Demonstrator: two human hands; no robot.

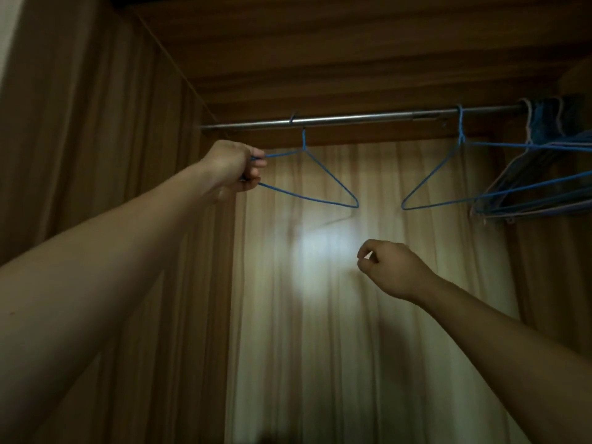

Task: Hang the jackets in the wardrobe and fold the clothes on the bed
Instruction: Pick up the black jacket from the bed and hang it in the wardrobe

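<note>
Left forearm (96,299): nearest the camera, it fills the 8 o'clock corner and reaches up toward 11 o'clock.
Left hand (235,165): its fingers are curled tight around the left end of a blue wire hanger (303,141), closed over both the upper and the lower wire.
Blue wire hanger: it sits at about 11 o'clock from centre, tilted, with its hook right under the metal rod (352,118). I cannot tell whether the hook sits on the rod.
Right hand (392,267): raised at 4 o'clock and well below the rod, its fingers are curled in with the thumb tip close to the forefinger. It holds nothing.
Metal rod: it runs across the top of the wardrobe (128,155) from 10 to 2 o'clock.
Second blue hanger (460,136): it is hooked on the rod at 1 o'clock, well apart from the held one.
Hanger bunch (528,187): several wire hangers are crowded together at 2 o'clock at the right end of the rod, with something dark blue behind their hooks, too dim to name.
Back panel (320,331): pale and lit, with a bright patch between the two hands.
</note>
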